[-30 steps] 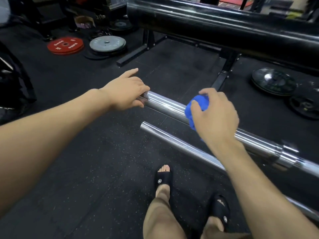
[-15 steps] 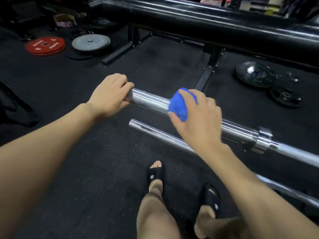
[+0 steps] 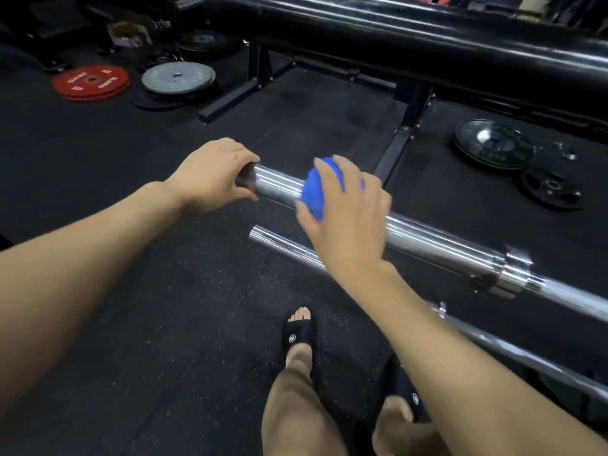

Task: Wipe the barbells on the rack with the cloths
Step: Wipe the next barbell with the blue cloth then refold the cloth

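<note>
Head view: left hand (image 3: 215, 179) curls round the tip of the upper barbell (image 3: 427, 240), fingers wrapped over the chrome sleeve end; right hand (image 3: 345, 212) grips a blue cloth (image 3: 314, 192), pressing it on that sleeve just at 3 o'clock of the left; second barbell (image 3: 283, 245) lies just below, toward 6; red plate (image 3: 91, 82) and grey plate (image 3: 178, 77) sit on the floor at 10 o'clock.

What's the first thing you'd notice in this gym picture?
The bright blue cloth stands out most, gripped by the right hand against the shiny upper barbell in the middle. The left hand holds that bar's end. Far left on the dark floor lies a red weight plate.
</note>
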